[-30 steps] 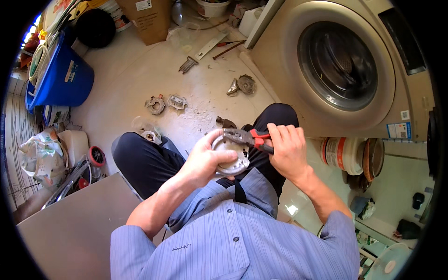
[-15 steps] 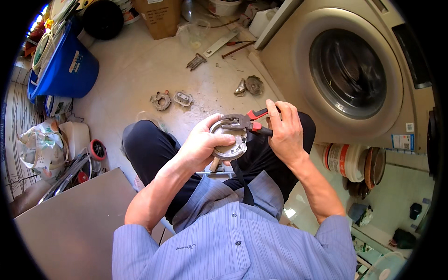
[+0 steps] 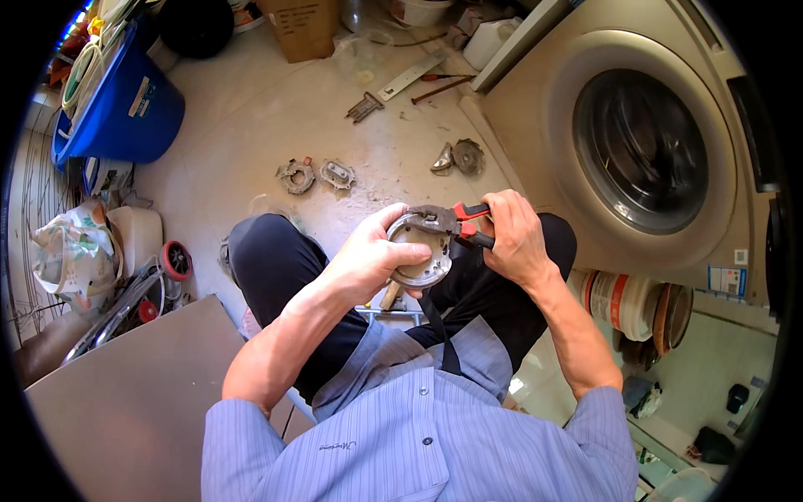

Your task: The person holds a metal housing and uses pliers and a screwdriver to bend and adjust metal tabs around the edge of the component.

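My left hand (image 3: 372,255) grips a round, dusty grey metal part (image 3: 428,269) above my lap, its thumb lying across the flat face. My right hand (image 3: 516,238) is closed on the red-and-black handles of a pair of pliers (image 3: 435,220). The plier jaws lie over the upper rim of the round part; whether they bite on it is too small to tell. Beyond my knees on the floor are a ring-shaped metal part (image 3: 296,176), an oval metal part (image 3: 338,174), a toothed round part (image 3: 467,156) and a shiny curved fragment (image 3: 442,160).
A washing machine (image 3: 535,134) stands close on my right. At the left are a blue bucket (image 3: 125,117), a white basket (image 3: 75,259) and a brown panel (image 3: 142,402). Farther off lie a flat metal bar (image 3: 412,75), a rusty rod (image 3: 441,89) and a cardboard box (image 3: 303,29).
The right hand's fingers have closed in around the plier handles, which sit nearer together. The jaws still lie at the round part's rim. The whole view has shifted slightly.
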{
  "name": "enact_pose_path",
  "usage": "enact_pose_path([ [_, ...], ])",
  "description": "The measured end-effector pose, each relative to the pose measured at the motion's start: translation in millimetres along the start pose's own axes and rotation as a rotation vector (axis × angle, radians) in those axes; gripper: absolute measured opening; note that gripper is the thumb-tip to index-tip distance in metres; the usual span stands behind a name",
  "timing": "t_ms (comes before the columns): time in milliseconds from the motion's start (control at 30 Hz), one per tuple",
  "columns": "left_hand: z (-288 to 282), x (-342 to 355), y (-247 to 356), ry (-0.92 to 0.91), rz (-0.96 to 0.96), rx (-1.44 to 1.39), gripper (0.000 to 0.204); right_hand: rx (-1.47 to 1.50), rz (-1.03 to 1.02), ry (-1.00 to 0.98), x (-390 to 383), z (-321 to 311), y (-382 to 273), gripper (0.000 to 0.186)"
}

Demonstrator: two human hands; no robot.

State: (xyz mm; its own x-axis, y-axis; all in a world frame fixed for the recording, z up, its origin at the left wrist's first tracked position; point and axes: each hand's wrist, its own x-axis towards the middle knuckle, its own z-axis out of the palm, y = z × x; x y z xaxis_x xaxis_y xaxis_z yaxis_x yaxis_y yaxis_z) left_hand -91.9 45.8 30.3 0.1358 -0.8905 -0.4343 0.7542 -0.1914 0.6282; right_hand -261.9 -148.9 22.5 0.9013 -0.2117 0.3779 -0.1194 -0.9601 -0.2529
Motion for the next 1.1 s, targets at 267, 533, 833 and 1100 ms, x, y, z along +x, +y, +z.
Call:
enact_pose_path([
  [267, -32, 3, -7, -0.235, -0.212, -0.256, 0.065, 0.059, -0.03, -0.027, 13, 20, 9, 0.025],
  [533, -33, -3, -16, -0.527, -0.481, -0.441, 0.082, 0.202, -0.243, -0.033, 25, 26, 16, 0.03],
  [833, -4, -22, -34, -0.382, -0.42, -0.604, 0.063, 0.307, -0.278, -0.058, 23, 36, 14, 0.024],
  [1100, 16, -28, -37, -0.225, -0.291, -0.582, 0.066, 0.318, -0.243, -0.109, 15, 41, 8, 0.02],
])
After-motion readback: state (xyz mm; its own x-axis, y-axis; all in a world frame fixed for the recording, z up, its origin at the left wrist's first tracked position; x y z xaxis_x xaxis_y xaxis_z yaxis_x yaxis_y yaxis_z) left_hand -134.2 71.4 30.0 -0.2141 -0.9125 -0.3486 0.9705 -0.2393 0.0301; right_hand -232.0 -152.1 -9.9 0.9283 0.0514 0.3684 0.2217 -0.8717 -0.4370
